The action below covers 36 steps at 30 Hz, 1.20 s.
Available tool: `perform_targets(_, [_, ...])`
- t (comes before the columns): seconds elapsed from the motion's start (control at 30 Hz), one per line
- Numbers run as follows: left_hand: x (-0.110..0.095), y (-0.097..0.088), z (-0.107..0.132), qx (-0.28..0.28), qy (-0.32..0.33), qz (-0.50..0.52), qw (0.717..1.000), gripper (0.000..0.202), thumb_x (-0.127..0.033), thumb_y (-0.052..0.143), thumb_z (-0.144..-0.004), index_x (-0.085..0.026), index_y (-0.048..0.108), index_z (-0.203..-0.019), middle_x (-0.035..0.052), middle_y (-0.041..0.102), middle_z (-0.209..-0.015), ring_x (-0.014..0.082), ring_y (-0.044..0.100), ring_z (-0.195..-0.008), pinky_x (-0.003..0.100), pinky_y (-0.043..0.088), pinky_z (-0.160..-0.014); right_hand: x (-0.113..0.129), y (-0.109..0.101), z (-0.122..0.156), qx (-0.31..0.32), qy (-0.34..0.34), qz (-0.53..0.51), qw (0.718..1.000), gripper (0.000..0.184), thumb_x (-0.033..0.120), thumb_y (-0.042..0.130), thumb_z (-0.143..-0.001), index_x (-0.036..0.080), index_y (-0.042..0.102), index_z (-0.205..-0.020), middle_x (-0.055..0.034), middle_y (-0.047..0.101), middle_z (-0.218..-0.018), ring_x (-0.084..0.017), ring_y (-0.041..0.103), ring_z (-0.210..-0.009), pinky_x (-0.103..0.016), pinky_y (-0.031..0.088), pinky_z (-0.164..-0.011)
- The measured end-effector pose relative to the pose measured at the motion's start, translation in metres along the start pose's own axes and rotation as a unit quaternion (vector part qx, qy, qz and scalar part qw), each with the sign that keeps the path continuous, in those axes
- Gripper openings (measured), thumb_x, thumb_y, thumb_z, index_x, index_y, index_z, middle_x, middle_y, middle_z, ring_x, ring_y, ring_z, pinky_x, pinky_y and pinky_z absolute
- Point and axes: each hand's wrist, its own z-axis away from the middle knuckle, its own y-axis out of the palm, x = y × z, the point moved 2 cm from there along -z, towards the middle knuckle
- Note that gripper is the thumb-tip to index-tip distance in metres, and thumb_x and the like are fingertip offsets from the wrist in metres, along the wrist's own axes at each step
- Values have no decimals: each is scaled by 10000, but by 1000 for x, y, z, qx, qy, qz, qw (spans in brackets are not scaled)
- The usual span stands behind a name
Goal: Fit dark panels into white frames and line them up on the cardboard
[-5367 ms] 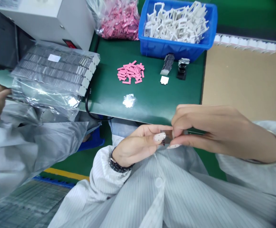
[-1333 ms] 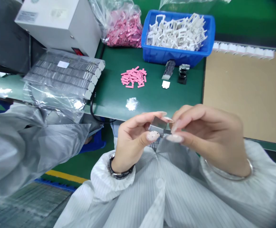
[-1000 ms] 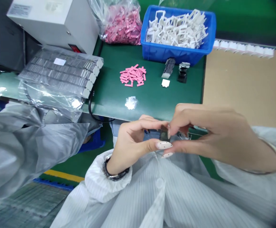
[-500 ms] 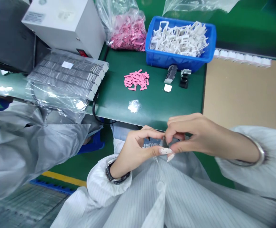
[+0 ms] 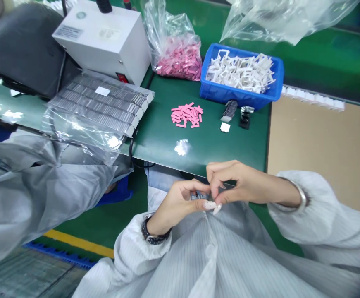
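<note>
The left hand [image 5: 176,207] and the right hand [image 5: 244,186] meet low over the near edge of the bench, both curled nearly closed; together they pinch a small metal piece [image 5: 200,196] between thumbs and fingertips, and the fingers hide most of it, so its shape is hard to tell; a dark wristwatch [image 5: 153,236] sits on the left wrist, a metal bangle [image 5: 300,199] on the right; beyond the hands lies a green bench mat [image 5: 158,138], holding a loose pile of pink pads [image 5: 186,116], a small stack of metal pieces [image 5: 229,111], and a black holder [image 5: 244,118]; farther off sit a blue crate [image 5: 241,93] of white plastic frames [image 5: 240,70] and a clear bag of pink pads [image 5: 176,62]; to the far left, a plastic-wrapped tray of metal parts [image 5: 96,107] lies before a white box [image 5: 102,41]; a sheet of brown cardboard [image 5: 319,153] lies to the right; a co-worker's grey sleeve [image 5: 27,194] intrudes at near left, blocking that end of the bench.
</note>
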Motion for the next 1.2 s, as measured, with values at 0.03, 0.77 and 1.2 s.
perform_targets(0.03, [0,-2,1,6,1,14,1000,211,-288,809,-662,-177,755,-833,52,706,-833,145,614,-791,268,463,-757,-1,-1,-2,0,1,-7,1000,141,233,702,-814,132,664,-723,18,517,-721,-66,483,-654,-189,391,-586])
perform_targets(0.77, [-36,-32,8,-7,209,135,969,228,-318,779,-709,-235,745,-919,34,715,-856,165,655,-884,313,502,-882,-45,0,-61,-111,30,309,944,186,336,674,-838,164,621,-793,-36,595,-771,-168,523,-755,-290,423,-690])
perform_targets(1.2, [-34,-29,16,-1,238,148,960,228,-293,748,-744,-255,730,-968,38,723,-919,174,645,-930,335,479,-906,-49,-181,-50,-350,294,502,734,431,270,598,-846,-9,652,-1169,-305,605,-1176,-287,549,-1140,-392,353,-811])
